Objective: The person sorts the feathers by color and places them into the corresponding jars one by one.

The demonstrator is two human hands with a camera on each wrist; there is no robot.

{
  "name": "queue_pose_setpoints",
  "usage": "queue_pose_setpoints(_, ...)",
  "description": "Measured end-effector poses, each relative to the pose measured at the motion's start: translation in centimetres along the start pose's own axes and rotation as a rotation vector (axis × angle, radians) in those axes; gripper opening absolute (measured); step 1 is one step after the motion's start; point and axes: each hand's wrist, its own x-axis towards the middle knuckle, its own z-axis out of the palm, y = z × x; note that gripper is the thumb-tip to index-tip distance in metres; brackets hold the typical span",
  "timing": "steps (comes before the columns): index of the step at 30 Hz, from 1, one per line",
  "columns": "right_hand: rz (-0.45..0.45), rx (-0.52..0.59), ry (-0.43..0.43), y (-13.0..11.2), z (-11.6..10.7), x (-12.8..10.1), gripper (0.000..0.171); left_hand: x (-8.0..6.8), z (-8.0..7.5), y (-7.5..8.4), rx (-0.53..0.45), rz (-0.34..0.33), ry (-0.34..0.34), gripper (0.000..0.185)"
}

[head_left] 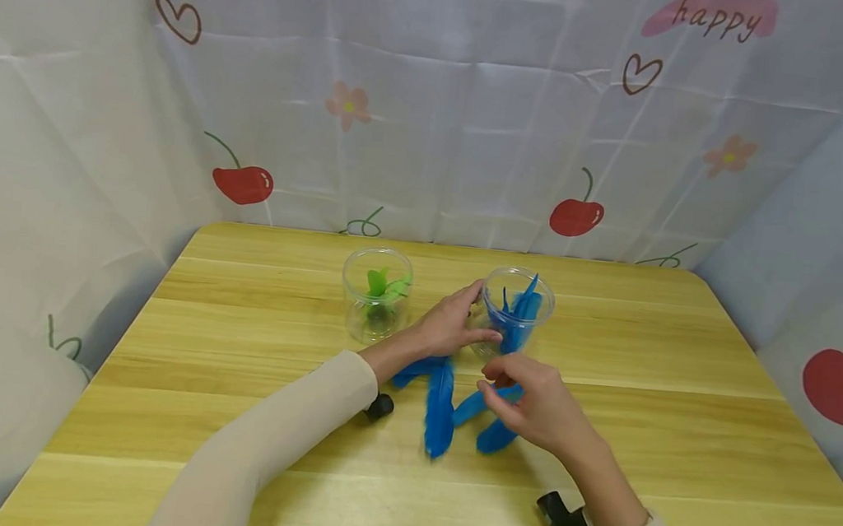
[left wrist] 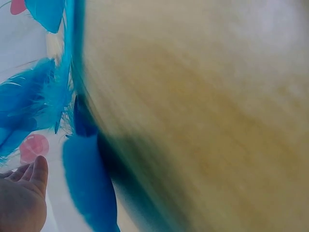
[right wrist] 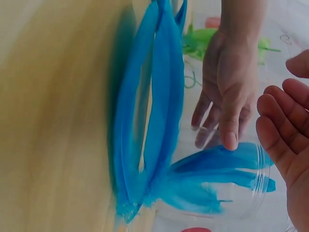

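Note:
A clear jar (head_left: 547, 312) with blue feathers (head_left: 525, 308) standing in it is at the back, right of centre. My left hand (head_left: 454, 323) holds it from the left, its thumb along the front side and the other fingers behind, as the right wrist view also shows. In front of the jar hovers my right hand (head_left: 540, 400), its fingers loosely bent with nothing between them. More blue feathers (head_left: 440, 413) lie on the table below and between the hands. In the right wrist view, two long feathers (right wrist: 164, 92) appear close up, and my right fingers (right wrist: 285, 121) are at the edge.
A second clear jar (head_left: 379, 251), holding green feathers (head_left: 387, 285), stands to the left, close behind my left forearm. Black curved pieces (head_left: 563, 518) show by the wrists. Behind the wooden table (head_left: 646, 330) hangs a printed white cloth (head_left: 461, 134).

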Motion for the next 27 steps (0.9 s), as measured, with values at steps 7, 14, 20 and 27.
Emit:
queue_pose_setpoints(7,-0.014,0.041,-0.129,-0.9,0.5,-0.1,0.021,0.0,0.1,0.0,0.035,-0.020,-0.005,0.089)
queue_pose_setpoints(14,0.024,0.012,-0.312,-1.9,1.1,-0.1,0.019,-0.1,0.0,0.2,0.056,-0.038,-0.006,0.092)
queue_pose_setpoints(20,0.028,-0.018,-0.425,-2.5,1.8,-0.1,0.018,-0.1,-0.1,0.2,0.056,-0.052,-0.012,0.094)
queue_pose_setpoints(27,0.055,-0.037,-0.530,-3.2,2.8,-0.1,0.015,0.0,0.1,0.2,0.049,-0.064,-0.009,0.093)
